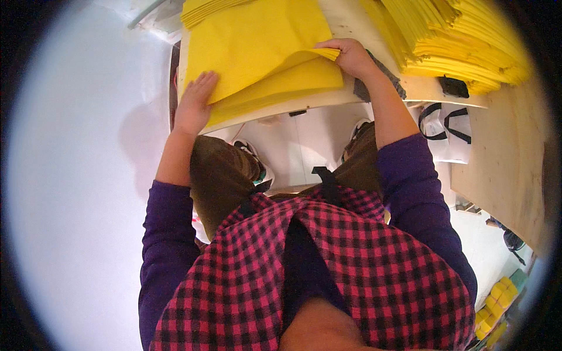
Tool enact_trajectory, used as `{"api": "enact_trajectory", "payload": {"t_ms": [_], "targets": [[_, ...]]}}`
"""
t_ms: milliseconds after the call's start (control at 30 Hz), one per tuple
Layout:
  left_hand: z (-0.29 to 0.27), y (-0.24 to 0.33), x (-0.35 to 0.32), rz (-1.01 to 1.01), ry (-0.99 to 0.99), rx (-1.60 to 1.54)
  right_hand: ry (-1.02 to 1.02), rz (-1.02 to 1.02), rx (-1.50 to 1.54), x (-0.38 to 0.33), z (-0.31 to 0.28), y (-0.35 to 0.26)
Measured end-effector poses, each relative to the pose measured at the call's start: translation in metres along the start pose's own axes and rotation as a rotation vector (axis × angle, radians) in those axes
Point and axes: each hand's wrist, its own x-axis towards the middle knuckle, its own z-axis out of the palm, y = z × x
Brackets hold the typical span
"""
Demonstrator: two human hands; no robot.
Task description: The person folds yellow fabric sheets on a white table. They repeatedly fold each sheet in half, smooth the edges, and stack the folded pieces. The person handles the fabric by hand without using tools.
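On the near end of a pale wooden board [304,106], seen from the head camera, lies a low pile of yellow sheets [257,35]. At its right near corner the right hand [351,57] pinches the top yellow sheet [275,64], fingers closed on the edge, which curls up off the sheets below. The left hand [194,102] lies flat and open on the pile's left near corner, fingers spread on the sheets and holding nothing. Between the two hands the lifted sheet slopes down leftward, its free edge raised only at the right.

The pile's near edge runs just inside the board's front rim, which curves past both wrists. Right of the right hand, close by, a dark grey pad [386,76] lies on the board, and beyond it a tall stack of folded yellow sheets [468,41] crowds the far right. A wooden panel [515,169] stands to the right below that stack. Left of the board is a broad white floor [82,175]; below the rim are the person's knees and shoes.
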Motion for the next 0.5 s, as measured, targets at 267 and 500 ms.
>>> {"api": "enact_trajectory", "payload": {"t_ms": [267, 500], "targets": [[0.004, -0.060, -0.033, -0.165, 0.152, -0.298, -0.026, 0.046, 0.099, 0.003, 0.001, 0.018], [0.021, -0.079, -0.019, -0.383, 0.309, -0.829, -0.013, -0.024, 0.074, -0.002, 0.000, 0.010]]}}
